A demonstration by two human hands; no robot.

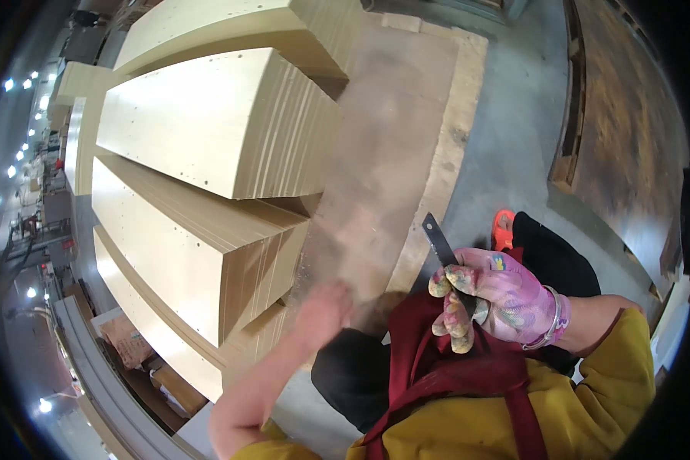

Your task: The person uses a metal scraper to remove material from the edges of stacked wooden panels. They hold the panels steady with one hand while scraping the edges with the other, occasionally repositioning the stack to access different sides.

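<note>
My right hand (510, 299), in a pink patterned glove with stained fingertips, is closed round a flat dark metal strip (438, 241). The strip has a small hole near its free end, which points up and to the left; its other end is covered by my fingers. My left hand (326, 313) is bare and smeared by motion, so its fingers cannot be made out. It hovers or rests by the near corner of a stack of pale boards (169, 230); contact cannot be told. A second board stack (184, 115) stands just beyond.
Another stack of boards (215, 31) rises at the back. A dusty brown sheet (391, 130) with a wooden border (454, 146) lies right of the stacks. At far right is a large brown panel (629, 115). Cardboard boxes (178, 389) sit at lower left.
</note>
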